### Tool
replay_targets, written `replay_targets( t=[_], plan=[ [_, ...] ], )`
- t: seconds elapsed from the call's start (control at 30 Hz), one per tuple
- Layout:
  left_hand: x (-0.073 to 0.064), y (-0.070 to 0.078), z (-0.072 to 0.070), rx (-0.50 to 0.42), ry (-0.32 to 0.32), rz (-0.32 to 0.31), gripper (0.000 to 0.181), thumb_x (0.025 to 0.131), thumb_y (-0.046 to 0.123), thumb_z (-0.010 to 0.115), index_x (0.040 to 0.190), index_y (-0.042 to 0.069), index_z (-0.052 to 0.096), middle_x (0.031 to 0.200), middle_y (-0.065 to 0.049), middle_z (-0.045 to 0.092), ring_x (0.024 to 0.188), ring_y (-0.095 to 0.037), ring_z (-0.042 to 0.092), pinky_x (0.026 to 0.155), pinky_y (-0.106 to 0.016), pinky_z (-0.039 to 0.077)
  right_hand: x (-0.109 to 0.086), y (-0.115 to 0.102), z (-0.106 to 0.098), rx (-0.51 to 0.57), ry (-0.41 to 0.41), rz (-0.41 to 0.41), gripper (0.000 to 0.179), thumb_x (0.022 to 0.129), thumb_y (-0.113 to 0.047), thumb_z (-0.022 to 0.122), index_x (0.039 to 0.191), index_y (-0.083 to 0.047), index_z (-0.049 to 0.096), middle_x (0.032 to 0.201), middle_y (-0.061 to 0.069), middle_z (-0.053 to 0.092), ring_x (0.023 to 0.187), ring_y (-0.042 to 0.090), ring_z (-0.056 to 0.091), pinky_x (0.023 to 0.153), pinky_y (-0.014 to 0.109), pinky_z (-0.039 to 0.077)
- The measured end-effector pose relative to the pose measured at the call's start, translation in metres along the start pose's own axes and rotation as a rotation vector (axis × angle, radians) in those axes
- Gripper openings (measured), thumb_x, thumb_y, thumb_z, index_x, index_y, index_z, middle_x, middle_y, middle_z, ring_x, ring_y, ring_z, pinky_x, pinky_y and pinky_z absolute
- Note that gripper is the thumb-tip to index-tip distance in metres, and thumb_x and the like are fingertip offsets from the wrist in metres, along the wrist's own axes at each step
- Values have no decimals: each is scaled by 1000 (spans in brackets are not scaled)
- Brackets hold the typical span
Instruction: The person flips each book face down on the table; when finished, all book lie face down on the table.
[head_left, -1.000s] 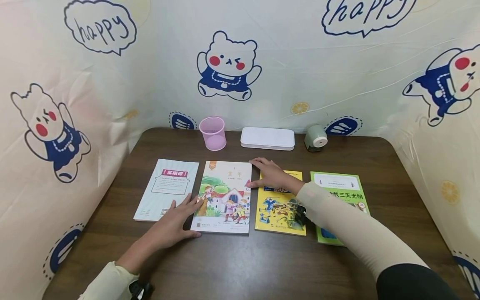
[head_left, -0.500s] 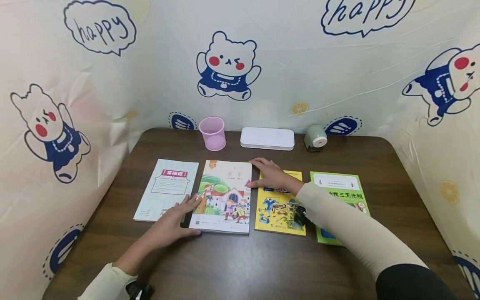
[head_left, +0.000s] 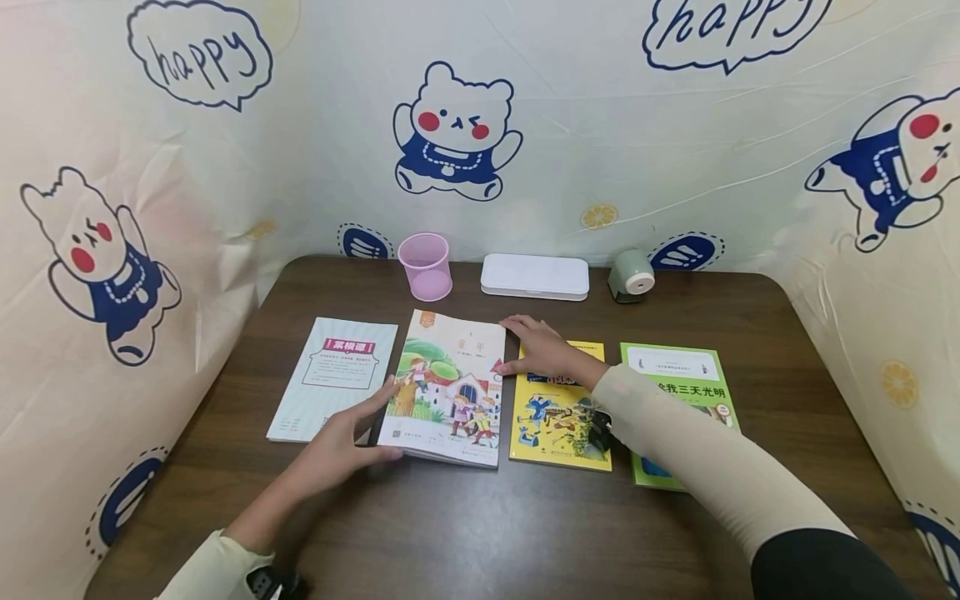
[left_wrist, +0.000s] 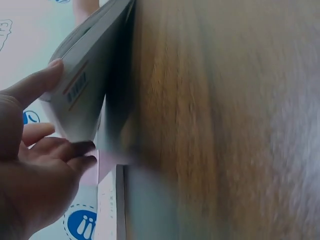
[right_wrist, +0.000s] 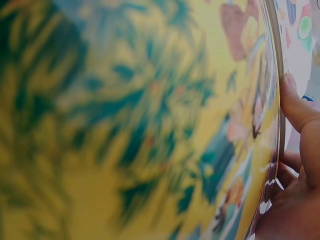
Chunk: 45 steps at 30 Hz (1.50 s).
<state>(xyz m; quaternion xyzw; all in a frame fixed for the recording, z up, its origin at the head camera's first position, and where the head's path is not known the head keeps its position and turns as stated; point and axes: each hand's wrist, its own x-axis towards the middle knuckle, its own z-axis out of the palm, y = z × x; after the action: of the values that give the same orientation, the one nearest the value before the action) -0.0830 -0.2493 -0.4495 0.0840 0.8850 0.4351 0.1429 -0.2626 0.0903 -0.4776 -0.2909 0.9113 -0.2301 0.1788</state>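
A white storybook [head_left: 450, 387] with a colourful cover lies between my hands, its left side raised off the table and its right side low. My left hand [head_left: 333, 450] holds it at the left edge and near corner. In the left wrist view, the left thumb is on the book's edge, and the fingers are by its barcoded back cover [left_wrist: 82, 95]. My right hand [head_left: 536, 346] rests at the book's upper right edge, fingers extended and thumb touching the side. Under the right wrist lies a yellow book [head_left: 551, 425], which fills most of the right wrist view.
A pale blue booklet [head_left: 337, 367] lies left of the storybook, and a green book [head_left: 675, 367] lies partly under the right forearm. Along the back stand a pink cup [head_left: 426, 271], a white case [head_left: 535, 277] and a grey-green pencil sharpener [head_left: 630, 275].
The storybook's left side has risen from the table, tilting its cover. My left hand has shifted slightly and its fingers have moved to the book's edge. My right hand stays in place.
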Motion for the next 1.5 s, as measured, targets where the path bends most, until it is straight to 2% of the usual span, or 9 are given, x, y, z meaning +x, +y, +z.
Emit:
replay_targets(
  t=[0.2, 0.3, 0.43, 0.6, 0.7, 0.97, 1.07, 1.3, 1.5],
  plan=[
    [-1, 5, 3, -157, 22, 31, 102, 85, 28, 87, 165, 24, 24, 172, -7, 20, 148, -33, 38, 112, -46, 40, 0, 1, 1, 3, 16, -8, 96, 92, -55, 73, 163, -10, 27, 168, 14, 26, 157, 32, 21, 127, 59, 10],
    [0, 9, 5, -234, 37, 52, 104, 84, 23, 87, 166, 24, 23, 173, -6, 16, 149, -29, 36, 107, -33, 47, 0, 0, 1, 2, 23, -3, 96, 91, -55, 74, 163, -10, 28, 168, 14, 26, 157, 32, 22, 127, 59, 10],
    [1, 14, 10, -350, 59, 120, 103, 85, 12, 86, 165, 16, 22, 174, -7, 11, 149, -30, 32, 99, -21, 49, 1, 0, 2, -11, 24, 7, 96, 91, -57, 74, 163, -11, 28, 168, 13, 26, 157, 31, 22, 127, 58, 12],
    [2, 22, 17, -437, 75, 161, 100, 86, 7, 84, 165, 9, 23, 172, -11, 16, 148, -30, 36, 99, -22, 50, 1, 1, 3, -18, 27, 12, 97, 91, -57, 73, 163, -11, 28, 168, 13, 26, 157, 31, 22, 127, 57, 12],
    [2, 27, 19, -425, 86, 154, 99, 86, 9, 84, 165, 11, 23, 171, -11, 22, 147, -32, 41, 99, -21, 51, 2, 2, 3, -10, 33, 7, 96, 91, -55, 74, 162, -10, 29, 168, 13, 26, 156, 32, 22, 127, 57, 12],
    [0, 39, 23, -320, 106, 154, 98, 87, 18, 84, 165, 17, 24, 171, -8, 24, 141, -35, 49, 92, -17, 53, 3, 3, 5, -4, 37, 17, 96, 90, -54, 76, 162, -10, 29, 168, 13, 27, 156, 32, 22, 127, 56, 13],
    [-1, 41, 25, -301, 108, 168, 98, 87, 18, 84, 165, 17, 25, 171, -8, 24, 141, -34, 49, 95, -15, 51, 3, 1, 3, 12, 36, 18, 95, 90, -52, 77, 161, -9, 31, 167, 14, 28, 155, 33, 24, 126, 56, 16],
    [-1, 44, 27, -276, 124, 155, 97, 86, 21, 85, 164, 18, 28, 169, -7, 28, 142, -32, 49, 102, -17, 47, 4, -12, -10, 102, -9, 23, 93, 93, -48, 76, 164, -11, 28, 164, 15, 34, 149, 32, 36, 120, 50, 34],
    [-2, 45, 28, -287, 127, 169, 95, 86, 18, 84, 164, 19, 29, 170, -5, 28, 144, -29, 46, 105, -22, 46, 16, -29, -17, 130, -27, -23, 90, 97, -53, 67, 164, -9, 26, 162, 14, 40, 149, 29, 39, 122, 47, 33]
  ],
)
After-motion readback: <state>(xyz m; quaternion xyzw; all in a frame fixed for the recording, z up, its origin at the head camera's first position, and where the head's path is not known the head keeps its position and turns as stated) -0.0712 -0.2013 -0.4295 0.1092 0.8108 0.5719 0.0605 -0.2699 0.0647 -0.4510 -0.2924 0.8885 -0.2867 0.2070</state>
